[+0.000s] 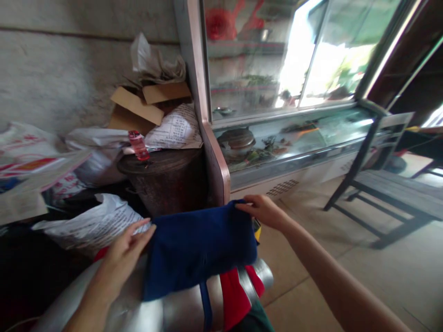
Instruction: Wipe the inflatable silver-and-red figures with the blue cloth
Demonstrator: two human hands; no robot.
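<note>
A dark blue folded cloth (200, 249) is stretched between my two hands. My left hand (129, 249) pinches its upper left corner, thumb and fingers closed on the edge. At the upper right corner, my right hand (259, 210) grips the cloth the same way. Below it lies a shiny silver padded surface (183, 306), partly covered by the cloth. Red fabric (233, 295) and a blue strap (206, 304) lie on that surface, beneath the cloth's lower edge. A bit of yellow (257, 230) shows behind the cloth's right side.
A glass display cabinet (218, 159) stands ahead. Left of it, a dark round bin (169, 180) carries a red bottle (139, 145) and an open cardboard box (136, 110). White printed sacks (104, 216) crowd the left. At right stands a wooden chair (398, 184) on the tiled floor.
</note>
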